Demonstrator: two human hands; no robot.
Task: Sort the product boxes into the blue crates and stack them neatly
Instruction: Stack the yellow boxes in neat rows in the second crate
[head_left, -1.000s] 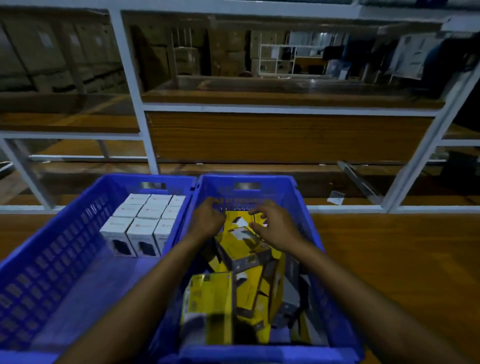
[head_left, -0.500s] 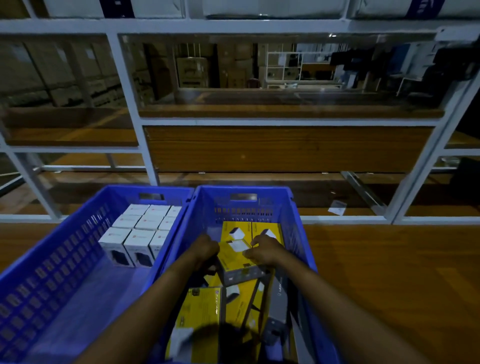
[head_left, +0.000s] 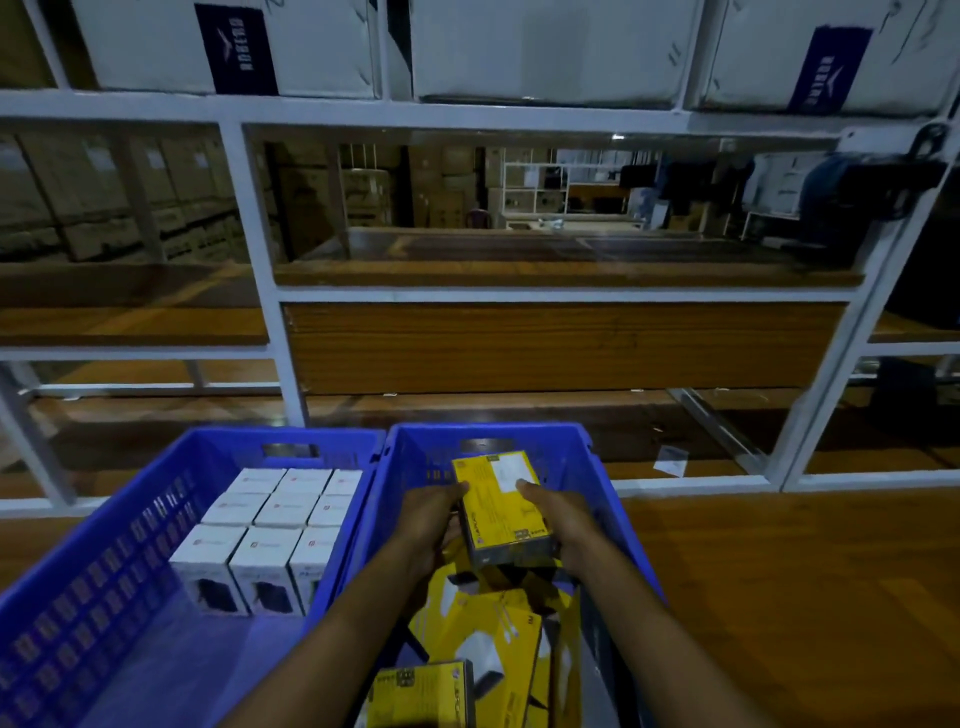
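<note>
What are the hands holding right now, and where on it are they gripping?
A yellow product box, over the right blue crate: the left hand grips its left long side, the right hand its right long side.

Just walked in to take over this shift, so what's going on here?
A person's left hand and right hand grip the sides of one yellow box above the right blue crate, where other yellow boxes lie jumbled. The left blue crate holds white boxes in neat rows at its far end.
</note>
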